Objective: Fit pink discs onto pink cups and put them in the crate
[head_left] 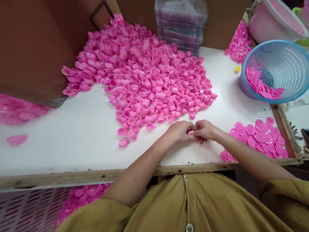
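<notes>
My left hand [180, 131] and my right hand [204, 129] meet over the white tabletop, just in front of a big heap of pink toy cups [154, 75]. Both have their fingers closed around a small pink plastic piece [191, 132]. Fingers cover most of it, so its exact kind does not show. A loose spread of flat round pink saucers [262, 138] lies beside my right forearm. Nearest to my fingertips at the heap's front edge is a single small cup [191, 115].
A blue perforated basket [248, 87] with pink saucers inside stands at the right. Behind it is a pink tub [265, 22]. Wrapped clear packs [181, 25] stand behind the heap. Brown cardboard [33, 48] rises at the left. A wooden strip [108, 175] edges the table.
</notes>
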The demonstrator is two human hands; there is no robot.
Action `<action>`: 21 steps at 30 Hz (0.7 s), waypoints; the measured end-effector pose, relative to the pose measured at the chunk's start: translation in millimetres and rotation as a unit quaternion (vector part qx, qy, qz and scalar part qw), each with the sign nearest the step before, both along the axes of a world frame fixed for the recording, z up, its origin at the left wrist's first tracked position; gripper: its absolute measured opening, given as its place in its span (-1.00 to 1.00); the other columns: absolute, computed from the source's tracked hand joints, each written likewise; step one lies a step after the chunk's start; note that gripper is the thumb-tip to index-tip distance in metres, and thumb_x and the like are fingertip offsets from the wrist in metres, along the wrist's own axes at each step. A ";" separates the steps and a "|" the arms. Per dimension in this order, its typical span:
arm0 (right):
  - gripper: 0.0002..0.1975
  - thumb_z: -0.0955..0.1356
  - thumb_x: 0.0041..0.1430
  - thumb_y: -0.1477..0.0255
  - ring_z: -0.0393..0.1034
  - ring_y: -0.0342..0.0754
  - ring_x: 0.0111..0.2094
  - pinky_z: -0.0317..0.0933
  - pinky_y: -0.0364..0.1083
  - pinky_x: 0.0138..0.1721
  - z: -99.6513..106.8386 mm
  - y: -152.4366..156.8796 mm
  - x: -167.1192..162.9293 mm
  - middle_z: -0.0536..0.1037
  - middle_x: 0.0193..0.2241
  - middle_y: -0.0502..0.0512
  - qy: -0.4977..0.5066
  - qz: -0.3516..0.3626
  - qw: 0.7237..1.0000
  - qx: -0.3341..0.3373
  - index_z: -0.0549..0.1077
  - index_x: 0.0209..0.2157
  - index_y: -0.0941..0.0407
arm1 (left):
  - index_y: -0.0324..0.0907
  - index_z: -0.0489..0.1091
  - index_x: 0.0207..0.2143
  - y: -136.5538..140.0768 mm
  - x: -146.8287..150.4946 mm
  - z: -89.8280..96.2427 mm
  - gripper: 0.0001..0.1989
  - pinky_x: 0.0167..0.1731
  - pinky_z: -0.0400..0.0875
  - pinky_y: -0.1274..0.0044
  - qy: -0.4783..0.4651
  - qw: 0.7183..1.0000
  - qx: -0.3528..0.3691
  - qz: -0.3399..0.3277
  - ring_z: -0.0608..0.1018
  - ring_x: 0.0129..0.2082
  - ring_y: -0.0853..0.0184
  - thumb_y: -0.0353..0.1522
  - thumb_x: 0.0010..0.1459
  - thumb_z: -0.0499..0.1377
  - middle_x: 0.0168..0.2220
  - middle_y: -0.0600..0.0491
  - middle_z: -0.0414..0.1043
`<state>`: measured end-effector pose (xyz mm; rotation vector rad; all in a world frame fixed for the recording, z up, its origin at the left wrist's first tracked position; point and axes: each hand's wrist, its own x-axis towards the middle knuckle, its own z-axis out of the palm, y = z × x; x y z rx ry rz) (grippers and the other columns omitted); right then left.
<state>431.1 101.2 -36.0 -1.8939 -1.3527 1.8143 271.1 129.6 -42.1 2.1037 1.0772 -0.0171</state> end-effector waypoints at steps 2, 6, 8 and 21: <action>-0.72 0.45 0.09 0.49 0.35 -0.17 -0.75 0.13 -0.26 -0.77 -2.6 -4.7 0.4 0.45 -0.72 -0.06 0.017 -0.008 1.000 0.013 0.24 -0.48 0.12 | -0.12 0.47 -0.35 0.2 -2.5 2.7 -0.77 -0.50 0.13 0.56 -0.006 1.000 -0.002 -0.016 0.44 -0.45 0.35 -0.19 -0.04 0.26 -0.44 0.12 0.42; -0.80 0.39 0.16 0.39 0.38 -0.15 -0.69 0.19 -0.22 -0.70 -6.3 -19.9 16.2 0.47 -0.66 -0.07 0.037 -0.016 0.996 0.077 0.27 -0.40 0.10 | -0.13 0.47 -0.27 -18.4 -9.4 -0.1 -0.78 -0.39 0.26 0.53 -0.041 0.998 0.044 0.012 0.46 -0.36 0.31 -0.22 0.07 0.18 -0.33 0.05 0.40; -0.87 0.36 0.17 0.38 0.37 -0.16 -0.66 0.22 -0.20 -0.62 -5.4 -22.2 34.9 0.46 -0.62 -0.07 -0.020 -0.029 0.986 0.165 0.32 -0.37 0.10 | -0.14 0.44 -0.27 -35.9 -10.9 -4.4 -0.83 -0.30 0.30 0.50 -0.070 0.994 0.075 0.039 0.46 -0.30 0.29 -0.29 0.09 0.15 -0.28 0.03 0.41; -0.70 0.38 0.07 0.35 0.38 0.06 -0.28 0.21 -0.07 -0.35 -12.3 56.7 81.4 0.40 -0.14 0.22 -0.349 0.040 0.846 0.401 0.47 -0.13 0.11 | -0.06 0.47 -0.32 -141.1 -247.6 50.4 -0.63 -0.29 0.45 0.45 0.059 0.956 -0.064 0.281 0.56 -0.30 0.17 0.00 -0.01 0.17 -0.34 0.09 0.56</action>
